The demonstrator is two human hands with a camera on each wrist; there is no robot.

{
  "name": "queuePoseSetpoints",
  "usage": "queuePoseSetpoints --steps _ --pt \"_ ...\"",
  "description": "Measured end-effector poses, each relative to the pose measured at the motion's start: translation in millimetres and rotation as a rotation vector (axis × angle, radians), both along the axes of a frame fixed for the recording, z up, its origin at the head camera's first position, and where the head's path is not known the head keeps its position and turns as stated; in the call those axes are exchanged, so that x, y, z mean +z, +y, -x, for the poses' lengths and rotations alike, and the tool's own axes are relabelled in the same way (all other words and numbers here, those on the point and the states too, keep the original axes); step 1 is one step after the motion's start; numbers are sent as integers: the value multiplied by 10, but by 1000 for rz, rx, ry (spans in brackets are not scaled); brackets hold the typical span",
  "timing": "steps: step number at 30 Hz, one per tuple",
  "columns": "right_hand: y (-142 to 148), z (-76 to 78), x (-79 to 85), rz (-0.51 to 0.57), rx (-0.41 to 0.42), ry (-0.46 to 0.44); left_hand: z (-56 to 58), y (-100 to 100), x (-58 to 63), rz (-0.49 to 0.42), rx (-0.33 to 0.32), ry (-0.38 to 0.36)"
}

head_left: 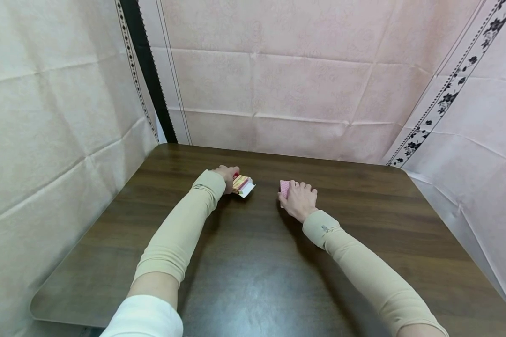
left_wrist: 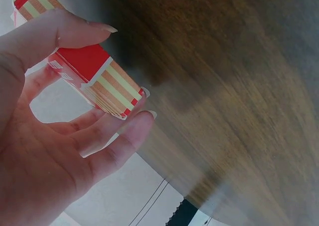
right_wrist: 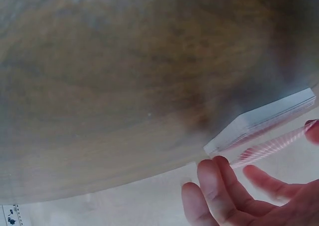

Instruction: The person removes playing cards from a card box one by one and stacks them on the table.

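My left hand (head_left: 225, 177) grips a red-and-cream striped card box (left_wrist: 102, 74), thumb on one side and fingers on the other. The box's white flap (head_left: 248, 188) stands out from its right end in the head view. To the right, my right hand (head_left: 299, 201) is over a deck of playing cards (head_left: 284, 187) with pink patterned backs. In the right wrist view, the deck's white edges (right_wrist: 269, 111) show close over the tabletop. A pink-striped card (right_wrist: 271, 146) spans between thumb and fingers there, apart from the deck's edge.
Both hands are over the far half of a dark brown wooden table (head_left: 244, 262) with rounded corners. Pale patterned cloth (head_left: 303, 84) hangs behind it and along both sides. A black strip (head_left: 149, 70) runs down at the back left.
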State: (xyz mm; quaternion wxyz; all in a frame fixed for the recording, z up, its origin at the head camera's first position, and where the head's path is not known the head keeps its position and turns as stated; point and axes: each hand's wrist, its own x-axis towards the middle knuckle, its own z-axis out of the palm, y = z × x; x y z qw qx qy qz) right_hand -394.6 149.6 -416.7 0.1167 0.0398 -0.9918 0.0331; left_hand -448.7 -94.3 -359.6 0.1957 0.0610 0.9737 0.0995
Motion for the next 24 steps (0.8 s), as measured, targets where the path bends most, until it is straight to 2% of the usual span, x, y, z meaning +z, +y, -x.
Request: queuePoseSetpoints --steps 15,22,24 --pt "-48 -14 -36 -97 -33 -79 -17 24 -26 8 -7 6" --pt "-63 -13 -30 -113 -38 -86 -251 25 157 -18 -53 30" --pt "-68 -24 -18 -112 -28 -62 -244 25 147 -17 -51 30"
